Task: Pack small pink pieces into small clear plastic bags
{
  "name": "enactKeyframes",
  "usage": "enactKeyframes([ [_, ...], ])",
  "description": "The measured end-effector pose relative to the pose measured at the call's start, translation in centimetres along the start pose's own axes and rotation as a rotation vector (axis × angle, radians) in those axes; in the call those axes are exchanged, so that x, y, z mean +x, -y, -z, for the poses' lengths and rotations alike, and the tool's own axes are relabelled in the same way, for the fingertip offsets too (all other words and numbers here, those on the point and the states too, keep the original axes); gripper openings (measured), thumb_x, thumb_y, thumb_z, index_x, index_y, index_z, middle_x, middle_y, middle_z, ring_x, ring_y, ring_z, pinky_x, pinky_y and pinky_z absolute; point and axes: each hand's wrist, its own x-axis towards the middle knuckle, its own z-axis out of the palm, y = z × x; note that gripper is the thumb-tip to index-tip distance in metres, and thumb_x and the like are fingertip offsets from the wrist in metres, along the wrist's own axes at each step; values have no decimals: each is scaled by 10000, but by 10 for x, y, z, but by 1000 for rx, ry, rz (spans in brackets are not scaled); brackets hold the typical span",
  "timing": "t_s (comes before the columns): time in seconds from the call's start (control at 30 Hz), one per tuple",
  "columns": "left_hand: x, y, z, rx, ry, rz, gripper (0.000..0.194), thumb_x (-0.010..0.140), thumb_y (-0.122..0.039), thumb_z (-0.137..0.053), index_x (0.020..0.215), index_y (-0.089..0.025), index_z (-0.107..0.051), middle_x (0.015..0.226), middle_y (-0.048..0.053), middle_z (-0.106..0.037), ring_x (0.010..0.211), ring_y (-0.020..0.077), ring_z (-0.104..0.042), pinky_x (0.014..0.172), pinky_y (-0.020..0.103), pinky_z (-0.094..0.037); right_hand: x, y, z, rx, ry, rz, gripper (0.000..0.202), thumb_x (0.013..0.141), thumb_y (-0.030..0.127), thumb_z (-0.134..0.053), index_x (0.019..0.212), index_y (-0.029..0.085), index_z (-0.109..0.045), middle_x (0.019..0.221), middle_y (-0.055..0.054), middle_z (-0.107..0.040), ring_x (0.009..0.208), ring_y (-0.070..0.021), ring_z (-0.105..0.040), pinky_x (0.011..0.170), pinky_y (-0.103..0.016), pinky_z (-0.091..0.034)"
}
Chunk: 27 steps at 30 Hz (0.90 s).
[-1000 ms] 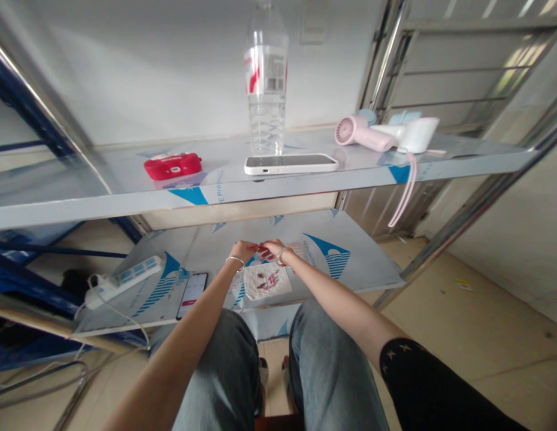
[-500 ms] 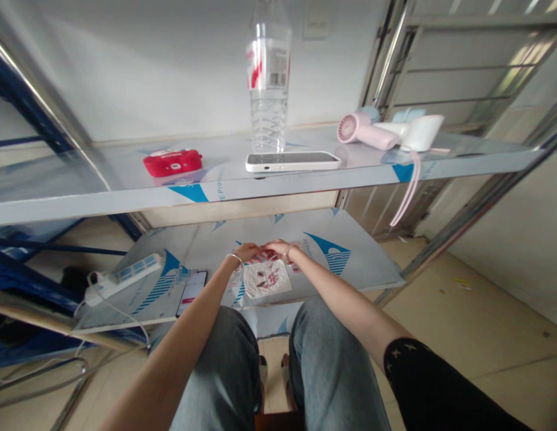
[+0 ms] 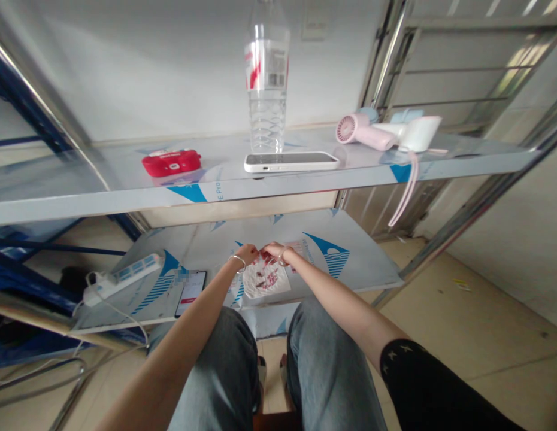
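A white crumpled sheet [image 3: 259, 286], cloth or tissue by its look, lies on the lower shelf with small dark red pieces [image 3: 270, 280] scattered on it. At its far edge my left hand [image 3: 248, 254] is closed, fingertips pinched toward the other hand. My right hand [image 3: 273, 250] curves in from the other side, its fingers bent and closed, almost touching the left fingertips. Something reddish shows under the right fingers, but it is too small to name. A clear packet with red print [image 3: 298, 246] lies partly behind the right wrist. Both wrists wear bracelets.
On the lower shelf [image 3: 366, 263], a dark phone [image 3: 191, 292] and a white power strip [image 3: 126, 276] lie left. The upper shelf overhangs, bearing a red case [image 3: 171, 163], a water bottle [image 3: 268, 114], a white-cased phone [image 3: 291, 162] and a pink handheld fan [image 3: 366, 131].
Both hands have come slightly nearer to me, over the far edge of the white sheet. The left hand has turned, and its fingers are more tucked in. The shelf items stay put.
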Motion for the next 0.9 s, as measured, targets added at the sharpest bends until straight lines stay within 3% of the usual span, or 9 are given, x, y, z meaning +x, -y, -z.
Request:
enactKeyframes([
  [0.17, -12, -14, 9, 266, -48, 94, 311, 898, -240, -440, 1013, -104, -694, 1078, 192, -690, 1054, 275, -640, 867, 348, -479, 12, -1, -9, -258, -138, 35, 214, 810, 223, -541, 615, 149, -591, 464, 2, -553, 408, -117, -507, 467, -208, -390],
  [0.33, -17, -22, 8, 487, -86, 104, 368, 942, -288, -352, 1097, -169, -664, 1088, 164, -694, 1059, 260, -647, 895, 388, -476, 13, 2, -11, -315, -232, 92, 212, 789, 196, -555, 588, 140, -598, 453, 5, -559, 409, -87, -498, 439, -165, -348],
  [0.67, -14, -29, 1, 514, -149, 95, 316, 928, -233, -379, 1120, -159, -619, 1084, 148, -695, 1045, 241, -652, 921, 385, -465, 0, 11, -12, -300, -309, 113, 254, 799, 167, -545, 547, 152, -568, 419, 4, -530, 422, -99, -509, 461, -181, -351],
  [0.9, -13, -15, 8, 487, -189, 183, 293, 906, -212, -443, 1146, -128, -588, 1101, 172, -683, 1069, 238, -644, 915, 346, -469, 7, 4, -25, -421, -272, 186, 233, 753, 211, -606, 526, 168, -575, 463, -10, -567, 502, -129, -559, 504, -200, -363],
])
